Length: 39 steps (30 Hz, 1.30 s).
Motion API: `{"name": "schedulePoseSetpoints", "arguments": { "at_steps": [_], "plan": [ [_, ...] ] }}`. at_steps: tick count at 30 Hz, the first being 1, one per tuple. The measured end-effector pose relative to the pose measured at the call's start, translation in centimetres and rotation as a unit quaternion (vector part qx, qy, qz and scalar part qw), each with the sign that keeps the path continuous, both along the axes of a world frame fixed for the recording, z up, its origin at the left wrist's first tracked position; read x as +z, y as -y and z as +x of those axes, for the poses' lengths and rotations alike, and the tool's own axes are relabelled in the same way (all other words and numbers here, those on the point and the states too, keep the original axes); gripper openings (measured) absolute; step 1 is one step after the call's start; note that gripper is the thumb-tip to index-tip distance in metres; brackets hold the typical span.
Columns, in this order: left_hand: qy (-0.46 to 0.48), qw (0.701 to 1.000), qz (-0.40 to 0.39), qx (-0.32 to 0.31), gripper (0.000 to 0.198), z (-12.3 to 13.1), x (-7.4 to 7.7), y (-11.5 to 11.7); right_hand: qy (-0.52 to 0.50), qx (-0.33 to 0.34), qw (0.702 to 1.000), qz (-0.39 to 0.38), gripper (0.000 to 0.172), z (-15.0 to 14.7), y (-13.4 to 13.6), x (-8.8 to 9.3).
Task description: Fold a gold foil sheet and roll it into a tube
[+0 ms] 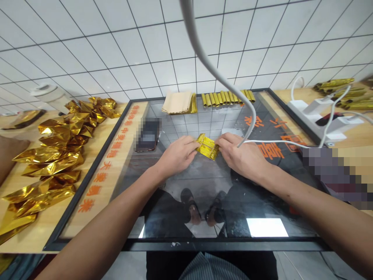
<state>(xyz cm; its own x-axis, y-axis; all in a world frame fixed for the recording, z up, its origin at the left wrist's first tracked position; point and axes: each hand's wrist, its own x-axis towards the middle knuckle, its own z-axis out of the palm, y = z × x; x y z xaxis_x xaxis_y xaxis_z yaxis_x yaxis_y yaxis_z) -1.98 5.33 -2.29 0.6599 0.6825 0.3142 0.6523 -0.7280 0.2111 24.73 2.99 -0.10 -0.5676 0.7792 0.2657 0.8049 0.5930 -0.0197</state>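
Between my two hands, a small piece of gold foil paper with creases across it is held just above the glass tabletop. My left hand pinches its left edge, fingers closed. At the opposite edge, my right hand grips the foil with thumb and fingers together. Behind them lies a stack of tan-backed foil sheets, and to its right runs a row of rolled gold foil tubes. A dark phone rests left of my left hand.
Folded gold foil pieces overlap along the wooden surface at left, near a white lidded container. A white cable hangs in front of my right hand. At right stand a white power strip and more gold rolls. A tiled wall closes the back.
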Motion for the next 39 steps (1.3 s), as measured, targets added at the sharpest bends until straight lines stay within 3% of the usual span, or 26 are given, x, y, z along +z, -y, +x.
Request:
{"name": "schedulePoseSetpoints", "arguments": {
  "at_steps": [8, 13, 17, 22, 33, 39],
  "plan": [
    [-0.006, 1.000, 0.010, 0.024, 0.025, 0.1, -0.5, -0.1, -0.029, -0.041, 0.999, 0.006, 0.014, -0.2, 0.0, -0.6],
    [0.029, 0.999, 0.019, 0.005, 0.020, 0.1, -0.8, 0.0, -0.005, -0.045, 0.999, 0.009, 0.026, -0.4, 0.2, -0.1],
    [0.076, 0.996, -0.040, -0.039, 0.014, 0.2, -0.8, 0.0, -0.002, -0.028, 1.000, 0.003, 0.025, -0.3, 0.3, -0.3],
    [0.082, 0.994, -0.071, -0.016, 0.016, 0.3, -0.5, 0.1, 0.021, -0.016, 0.999, 0.024, 0.042, -0.3, 0.6, -0.1],
    [0.055, 0.998, -0.012, -0.012, 0.019, 0.1, -0.9, -0.3, 0.015, 0.002, 1.000, 0.004, 0.021, 0.1, 0.0, -0.1],
    [0.045, 0.999, 0.025, 0.001, 0.028, 0.2, -1.3, 0.0, -0.019, 0.033, 0.999, -0.006, 0.023, 0.9, -0.8, -0.9]
  ]
}}
